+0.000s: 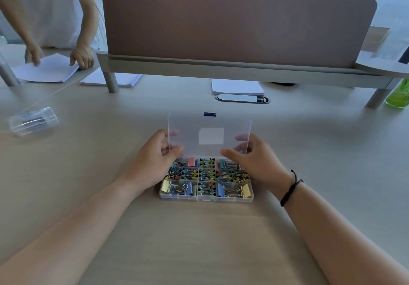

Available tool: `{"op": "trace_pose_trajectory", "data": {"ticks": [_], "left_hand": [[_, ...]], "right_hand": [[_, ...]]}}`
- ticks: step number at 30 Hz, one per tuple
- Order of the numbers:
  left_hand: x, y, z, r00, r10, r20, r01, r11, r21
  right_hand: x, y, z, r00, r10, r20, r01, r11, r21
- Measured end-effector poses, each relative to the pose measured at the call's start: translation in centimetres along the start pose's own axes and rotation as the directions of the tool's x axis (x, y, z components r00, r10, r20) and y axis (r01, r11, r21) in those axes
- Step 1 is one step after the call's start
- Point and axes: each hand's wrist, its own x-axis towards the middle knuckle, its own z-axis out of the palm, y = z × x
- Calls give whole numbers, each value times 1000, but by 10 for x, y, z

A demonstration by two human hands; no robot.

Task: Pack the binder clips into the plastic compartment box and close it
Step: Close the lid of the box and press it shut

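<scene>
A clear plastic compartment box sits on the desk in front of me, its compartments filled with several coloured binder clips. Its translucent lid stands nearly upright, hinged at the far side, with a white label in its middle. My left hand pinches the lid's left edge, thumb in front and fingers behind. My right hand pinches the right edge the same way. A small blue binder clip lies on the desk just behind the lid.
A small clear case lies at the left. Paper stacks and a cable port lie under a shelf with a brown divider panel. A green bottle stands far right. Another person's hands handle papers at the back left.
</scene>
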Motion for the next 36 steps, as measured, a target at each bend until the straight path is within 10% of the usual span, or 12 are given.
{"op": "trace_pose_trajectory", "data": {"ticks": [22,30,36], "left_hand": [[0,-3,-9,998,27,49,-24,998,-66],[-15,16,-30,983,119,140,-73,952,-298],[-23,20,-46,921,227,316,-78,903,-422]], "right_hand": [[-6,16,-27,996,-70,59,69,997,18],[-23,1,-42,961,-233,147,171,923,345],[-42,-11,-43,896,-371,244,396,916,-65]]}}
